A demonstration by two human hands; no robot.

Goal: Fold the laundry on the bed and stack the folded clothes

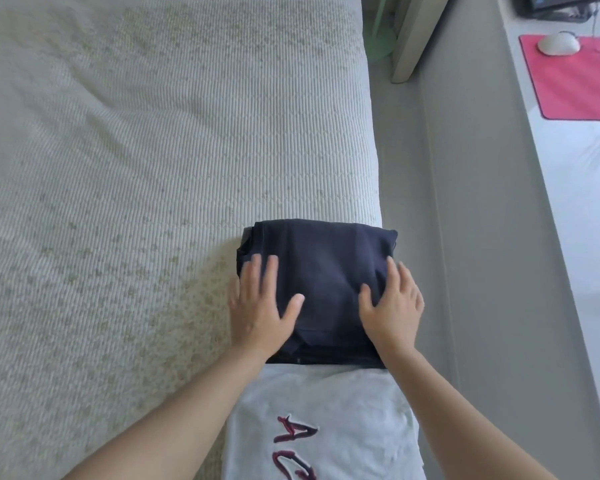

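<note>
My left fingers (262, 271) lay straight and flat on the left part of the navy stack (323, 271), the thumb spread toward the middle, grasping nothing; they were blurred, so I could not tell how hard they pressed. My right fingers (400, 275) lay straight too, spread over the stack's right side, with the thumb angled inward. The left hand (262, 308) sat partly off the stack's left edge, over the bed (136, 150); the right hand (394, 306) sat just inside the right edge. Both bare forearms reached in from below. The stack was folded dark cloth, several layers showing at its near and far left edges, and it lay at the right edge of the bed, close to me. Just beside its near edge was my white shirt (323, 427) with dark red lettering. Right of the bed ran grey floor (465, 202), and beyond it a white bench (582, 174) carrying a pink pad (579, 84) with a white mouse (558, 44) on its far left corner.
</note>
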